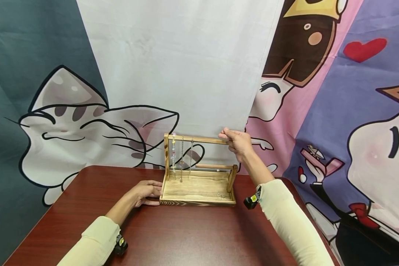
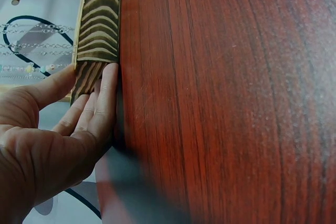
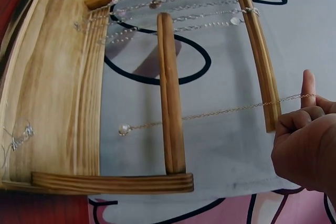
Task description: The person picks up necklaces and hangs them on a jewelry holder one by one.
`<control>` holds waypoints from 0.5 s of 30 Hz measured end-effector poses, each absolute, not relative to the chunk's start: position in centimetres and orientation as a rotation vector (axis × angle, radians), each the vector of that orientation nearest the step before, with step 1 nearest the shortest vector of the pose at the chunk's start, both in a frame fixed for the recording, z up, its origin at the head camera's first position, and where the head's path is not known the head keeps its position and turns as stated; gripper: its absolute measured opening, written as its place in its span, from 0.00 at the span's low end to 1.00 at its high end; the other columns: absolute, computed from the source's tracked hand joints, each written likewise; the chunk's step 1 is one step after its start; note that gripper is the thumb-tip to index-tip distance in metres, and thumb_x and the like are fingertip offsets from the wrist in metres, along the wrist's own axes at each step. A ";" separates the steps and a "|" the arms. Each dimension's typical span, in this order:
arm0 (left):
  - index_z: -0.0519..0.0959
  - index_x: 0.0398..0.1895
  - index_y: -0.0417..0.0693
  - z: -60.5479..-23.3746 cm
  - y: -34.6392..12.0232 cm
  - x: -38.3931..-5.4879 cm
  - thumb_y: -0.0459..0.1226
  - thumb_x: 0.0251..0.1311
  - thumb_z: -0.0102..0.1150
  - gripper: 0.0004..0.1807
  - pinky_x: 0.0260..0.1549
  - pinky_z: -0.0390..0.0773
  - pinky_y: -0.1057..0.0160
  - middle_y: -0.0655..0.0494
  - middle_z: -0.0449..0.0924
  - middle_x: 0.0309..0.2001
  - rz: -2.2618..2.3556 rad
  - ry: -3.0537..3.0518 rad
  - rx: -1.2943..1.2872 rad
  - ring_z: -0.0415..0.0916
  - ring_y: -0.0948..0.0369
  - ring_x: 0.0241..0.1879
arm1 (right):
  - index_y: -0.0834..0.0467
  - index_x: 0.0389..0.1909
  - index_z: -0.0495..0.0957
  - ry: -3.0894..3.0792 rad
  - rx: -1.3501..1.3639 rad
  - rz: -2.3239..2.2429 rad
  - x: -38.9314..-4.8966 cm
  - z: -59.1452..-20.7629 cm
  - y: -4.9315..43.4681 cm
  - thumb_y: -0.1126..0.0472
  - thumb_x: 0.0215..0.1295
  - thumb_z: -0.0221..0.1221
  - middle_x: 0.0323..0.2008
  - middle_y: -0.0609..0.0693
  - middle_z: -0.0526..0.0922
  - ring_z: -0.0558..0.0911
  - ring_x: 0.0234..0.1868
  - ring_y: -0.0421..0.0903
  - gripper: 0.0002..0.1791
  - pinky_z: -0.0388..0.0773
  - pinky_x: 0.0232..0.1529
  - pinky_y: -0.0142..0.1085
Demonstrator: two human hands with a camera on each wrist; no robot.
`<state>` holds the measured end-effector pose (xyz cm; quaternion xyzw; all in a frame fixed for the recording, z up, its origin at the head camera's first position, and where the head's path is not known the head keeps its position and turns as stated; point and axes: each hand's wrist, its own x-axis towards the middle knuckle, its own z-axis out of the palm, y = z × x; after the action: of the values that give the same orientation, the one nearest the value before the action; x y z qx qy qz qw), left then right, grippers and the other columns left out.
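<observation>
A wooden jewelry stand (image 1: 197, 186) has a shallow tray, a tall left post with an upper bar (image 1: 199, 139), and a shorter right post with a lower rod (image 1: 216, 167). My left hand (image 1: 146, 193) holds the tray's left end; thumb and fingers (image 2: 107, 90) touch it in the left wrist view. By the upper bar's free right end, my right hand (image 1: 238, 144) pinches a thin chain necklace (image 3: 226, 112). Its pale round pendant (image 3: 124, 129) dangles near the lower rod, which hides part of the chain.
A beaded necklace (image 1: 173, 153) and several chain necklaces (image 1: 182, 159) hang from the upper bar's left part. Tangled fine chain (image 3: 21, 139) lies in the tray's right corner. The stand sits on a reddish-brown table (image 1: 186, 236), before a cartoon-printed cloth (image 1: 186, 55).
</observation>
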<state>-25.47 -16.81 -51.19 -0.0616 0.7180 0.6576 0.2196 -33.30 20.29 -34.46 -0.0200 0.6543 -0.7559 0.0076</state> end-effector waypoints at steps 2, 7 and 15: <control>0.68 0.80 0.28 -51.2 -16.8 -25.4 0.23 0.70 0.62 0.34 0.49 0.95 0.47 0.28 0.74 0.76 1.816 1.989 -0.173 0.87 0.57 0.49 | 0.52 0.38 0.91 2.053 -0.065 -2.360 -33.2 -34.5 19.9 0.56 0.86 0.63 0.28 0.39 0.95 0.56 0.13 0.30 0.13 0.52 0.15 0.24; 0.68 0.80 0.28 -51.2 -16.8 -25.4 0.23 0.70 0.62 0.34 0.49 0.95 0.48 0.28 0.74 0.76 1.814 1.992 -0.171 0.87 0.57 0.49 | 0.58 0.45 0.90 2.073 -0.077 -2.356 -32.9 -34.7 19.0 0.56 0.86 0.63 0.27 0.39 0.95 0.56 0.13 0.30 0.11 0.51 0.15 0.24; 0.68 0.79 0.28 -51.2 -16.8 -25.4 0.22 0.70 0.61 0.34 0.49 0.95 0.48 0.29 0.75 0.76 1.824 1.981 -0.176 0.88 0.57 0.49 | 0.65 0.55 0.89 2.076 -0.104 -2.341 -32.6 -34.9 17.4 0.56 0.85 0.64 0.27 0.39 0.95 0.56 0.13 0.30 0.15 0.51 0.15 0.24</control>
<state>-25.45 -16.75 -51.22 -0.0636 0.7162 0.6594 0.2194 -32.65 17.39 -34.93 -0.0331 0.6630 -0.7478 0.0056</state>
